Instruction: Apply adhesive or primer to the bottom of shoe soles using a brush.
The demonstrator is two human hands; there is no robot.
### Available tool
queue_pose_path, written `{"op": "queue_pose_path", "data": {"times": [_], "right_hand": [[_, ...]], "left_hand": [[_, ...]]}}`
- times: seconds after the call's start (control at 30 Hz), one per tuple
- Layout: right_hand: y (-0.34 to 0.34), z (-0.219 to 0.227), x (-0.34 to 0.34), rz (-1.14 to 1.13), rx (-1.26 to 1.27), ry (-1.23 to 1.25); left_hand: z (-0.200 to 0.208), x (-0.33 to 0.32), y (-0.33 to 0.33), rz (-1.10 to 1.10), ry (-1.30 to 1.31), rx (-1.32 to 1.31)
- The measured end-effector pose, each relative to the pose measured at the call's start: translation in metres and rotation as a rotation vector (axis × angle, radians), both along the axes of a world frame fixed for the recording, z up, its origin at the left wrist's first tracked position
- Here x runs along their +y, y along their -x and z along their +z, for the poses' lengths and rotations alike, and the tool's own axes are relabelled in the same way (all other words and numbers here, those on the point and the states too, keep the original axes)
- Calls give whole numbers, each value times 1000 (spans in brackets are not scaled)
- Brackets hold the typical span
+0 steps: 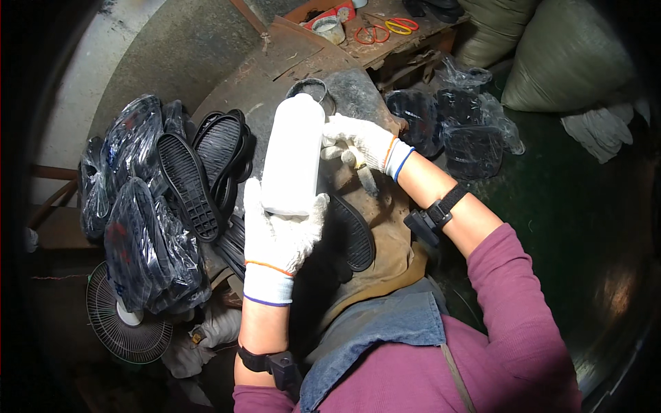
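Head view, left to right:
1. Bagged black soles (131,206): stacked, untouched.
2. Left hand (279,237): fingers clasp white bottle (294,155) base, held tilted above the lap.
3. Right hand (361,141): fingers curled beside bottle's top; grip unclear.
4. Loose sole (354,237): on lap, seemingly unglued.

Counted at the workbench

One white bottle (292,155), two gloved hands, two pairs of scissors (385,29), one fan (124,323), two sacks (564,55), one small cup (329,29).
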State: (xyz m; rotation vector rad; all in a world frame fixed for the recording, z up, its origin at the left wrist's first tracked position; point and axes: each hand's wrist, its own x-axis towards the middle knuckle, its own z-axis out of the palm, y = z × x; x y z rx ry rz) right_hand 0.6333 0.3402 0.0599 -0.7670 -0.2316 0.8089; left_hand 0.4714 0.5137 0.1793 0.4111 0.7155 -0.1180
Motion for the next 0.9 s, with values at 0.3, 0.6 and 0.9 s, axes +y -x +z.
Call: {"op": "queue_pose_path", "data": {"times": [0.3,0.6,0.9], "right_hand": [[4,2,4,-34,19,31],[-2,-1,2,35,97,-48],[-1,-3,1,-5,104,-29]], "left_hand": [[6,0,1,-9,12,-11],[11,-2,-1,-15,-29,-13],[3,-10,2,26,72,-32]]}}
